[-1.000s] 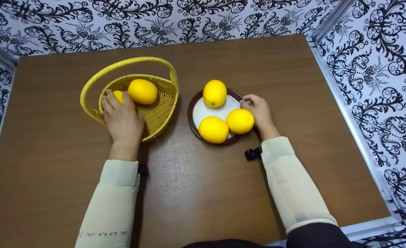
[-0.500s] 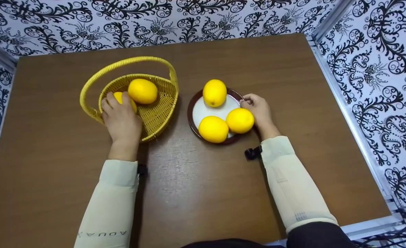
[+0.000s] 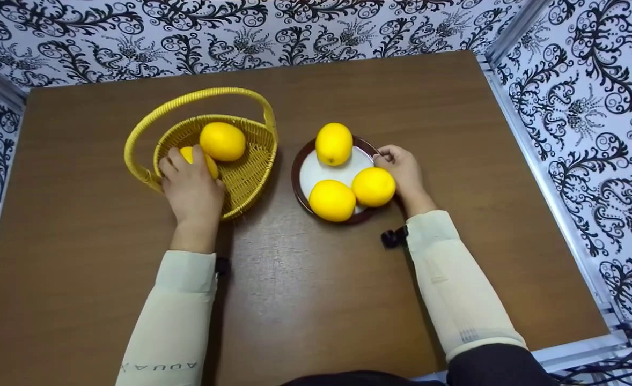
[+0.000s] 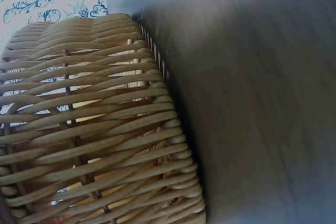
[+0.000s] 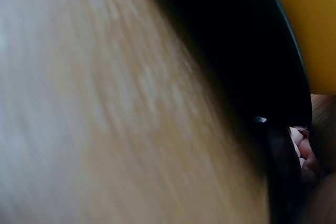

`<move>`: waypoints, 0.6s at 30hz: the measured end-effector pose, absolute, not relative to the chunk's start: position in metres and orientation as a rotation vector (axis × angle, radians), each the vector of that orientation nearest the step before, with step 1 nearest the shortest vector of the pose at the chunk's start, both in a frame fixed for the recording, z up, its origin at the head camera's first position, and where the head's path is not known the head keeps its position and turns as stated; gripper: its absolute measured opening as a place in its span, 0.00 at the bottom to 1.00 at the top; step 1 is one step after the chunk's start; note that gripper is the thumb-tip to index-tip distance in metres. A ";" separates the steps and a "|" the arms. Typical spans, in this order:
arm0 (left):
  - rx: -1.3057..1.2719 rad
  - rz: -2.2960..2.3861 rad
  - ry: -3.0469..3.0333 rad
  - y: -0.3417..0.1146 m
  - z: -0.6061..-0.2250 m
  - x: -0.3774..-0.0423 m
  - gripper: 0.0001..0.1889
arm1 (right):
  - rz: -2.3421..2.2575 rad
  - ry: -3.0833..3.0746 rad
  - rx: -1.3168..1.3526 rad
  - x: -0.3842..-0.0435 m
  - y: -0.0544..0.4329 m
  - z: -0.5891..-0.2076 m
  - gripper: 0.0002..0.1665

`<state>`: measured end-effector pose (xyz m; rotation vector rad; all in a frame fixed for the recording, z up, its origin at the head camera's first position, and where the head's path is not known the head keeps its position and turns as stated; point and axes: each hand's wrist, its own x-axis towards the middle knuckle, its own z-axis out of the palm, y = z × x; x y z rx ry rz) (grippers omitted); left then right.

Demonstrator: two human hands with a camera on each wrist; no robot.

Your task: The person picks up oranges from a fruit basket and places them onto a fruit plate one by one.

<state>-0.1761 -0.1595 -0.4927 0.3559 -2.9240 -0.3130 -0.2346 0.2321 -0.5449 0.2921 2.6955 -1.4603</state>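
In the head view my left hand is inside the yellow wicker basket, its fingers curled over a yellow lemon that they partly hide. Behind it in the basket lies a second lemon. My right hand pinches the right rim of a white plate with a brown edge. On that plate rest three lemons: one at the back, one at the front and one at the right. The left wrist view shows the basket's woven side, with the hand mostly hidden.
The basket's tall arched handle rises over its back and left side. Both basket and plate stand on a brown wooden table. Patterned walls close off the back and sides, and cables hang at the lower right.
The lemon under my left hand has shifted slightly right and toward me, showing more from between the fingers. My right hand and the plate have stayed in place.
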 end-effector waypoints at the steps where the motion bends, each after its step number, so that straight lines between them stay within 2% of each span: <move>1: 0.357 -0.313 -2.923 -0.159 -0.492 -0.176 0.33 | -1.463 2.696 0.290 -0.234 0.232 -0.545 0.14; 18: 0.337 -0.342 -2.855 -0.156 -0.493 -0.167 0.33 | -1.472 2.703 0.272 -0.234 0.233 -0.546 0.15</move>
